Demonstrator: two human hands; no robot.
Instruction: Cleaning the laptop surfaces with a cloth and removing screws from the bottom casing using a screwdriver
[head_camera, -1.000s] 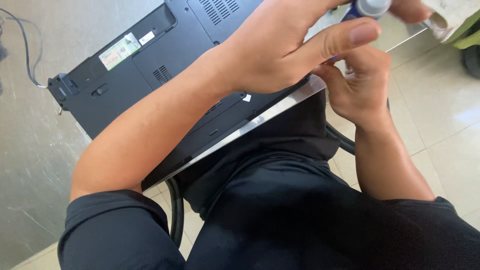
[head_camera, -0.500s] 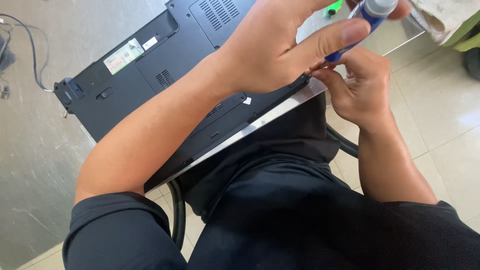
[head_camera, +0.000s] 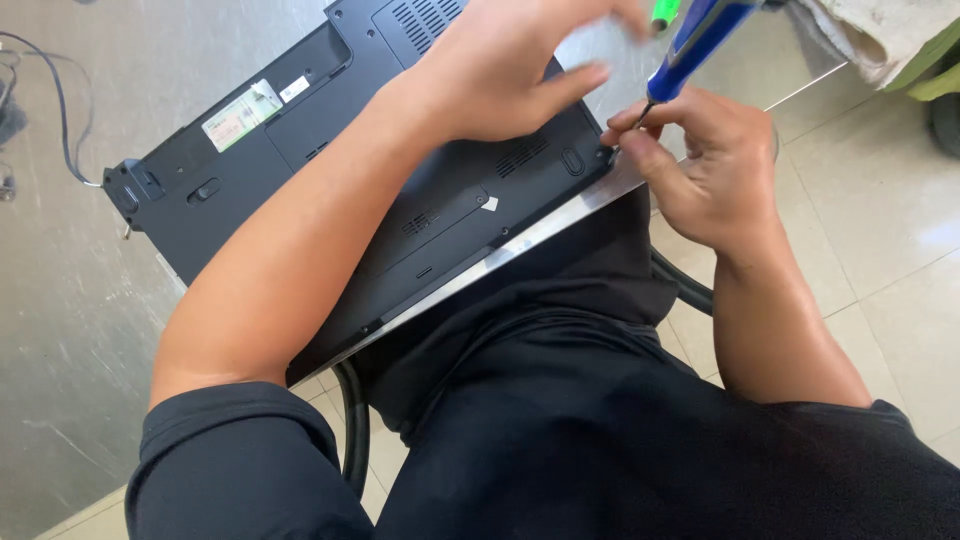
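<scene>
We look down over our lap at a black laptop (head_camera: 330, 190) lying upside down on a grey desk (head_camera: 60, 330), its near edge level with the metal desk rim. Our left hand (head_camera: 510, 75) rests spread on the laptop's underside near its right corner, fingers loose, gripping nothing. Our right hand (head_camera: 700, 160) sits just off that corner, its fingers (head_camera: 640, 115) pinched around the thin metal shaft of a blue-handled screwdriver (head_camera: 700, 45), which slants up and away; the tip is hidden by the fingers. A grey cable (head_camera: 60, 110) lies on the desk at far left.
</scene>
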